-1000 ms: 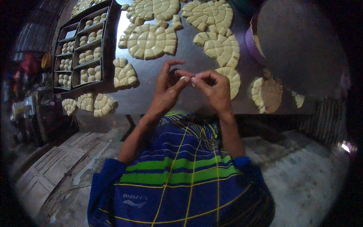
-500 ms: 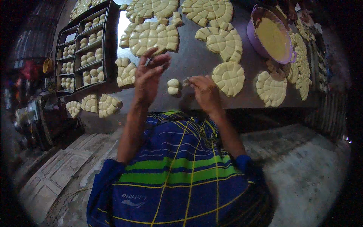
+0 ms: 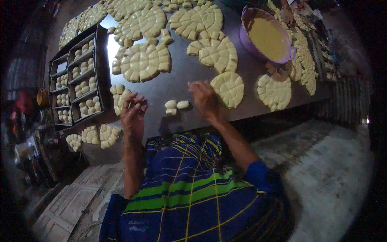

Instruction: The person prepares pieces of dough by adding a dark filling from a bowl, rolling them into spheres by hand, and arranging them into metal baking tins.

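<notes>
Three small dough pieces [image 3: 171,105] sit close together on the dark tabletop between my hands. My left hand [image 3: 134,117] is at the right edge of a small cut dough cluster [image 3: 118,98], its fingers loosely bent and apart with nothing visible in them. Beside the left edge of a round, scored dough slab [image 3: 228,89] is my right hand [image 3: 204,101]. Its fingers reach forward, slightly bent, and hold nothing that I can see; whether they touch the slab cannot be told.
A black compartmented tray [image 3: 102,68] of dough balls stands at left. Several cut dough slabs [image 3: 142,61] spread across the table [image 3: 177,82]. At the far right is a purple basin [image 3: 246,38] of yellowish content, with another person's hand [image 3: 288,18] beyond it. Dough wedges [image 3: 90,134] lie by the near-left edge.
A third dough piece now lies beside the two small ones. My left hand has come down from the large slab to the small cluster. My right hand has moved off the small pieces. The view has shifted.
</notes>
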Motion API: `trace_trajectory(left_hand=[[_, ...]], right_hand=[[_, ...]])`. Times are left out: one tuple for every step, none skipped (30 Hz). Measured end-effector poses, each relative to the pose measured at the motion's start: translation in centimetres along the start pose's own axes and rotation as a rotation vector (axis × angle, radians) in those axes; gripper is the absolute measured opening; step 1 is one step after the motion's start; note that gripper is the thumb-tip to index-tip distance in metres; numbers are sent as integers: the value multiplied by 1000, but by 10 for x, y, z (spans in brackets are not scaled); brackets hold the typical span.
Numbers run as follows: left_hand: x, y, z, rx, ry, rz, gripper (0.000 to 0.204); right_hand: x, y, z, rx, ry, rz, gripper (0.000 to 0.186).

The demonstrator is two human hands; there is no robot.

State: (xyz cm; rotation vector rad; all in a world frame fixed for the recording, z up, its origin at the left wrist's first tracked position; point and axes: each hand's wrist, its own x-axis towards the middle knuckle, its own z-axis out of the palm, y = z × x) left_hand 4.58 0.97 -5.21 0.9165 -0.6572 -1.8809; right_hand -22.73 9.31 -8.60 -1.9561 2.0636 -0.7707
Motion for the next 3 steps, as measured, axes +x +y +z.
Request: trace_trajectory(left_hand=[[1,-4,-2,16,-12,0,50],[5,-10,1,16,-42,-12,51],[1,-5,8,93,17,-28,52]], right_hand=[[16,12,1,-62,52,-36,44],[31,33,2,-150,104,-62,56],[52,52,11,-207,159,-100,69]])
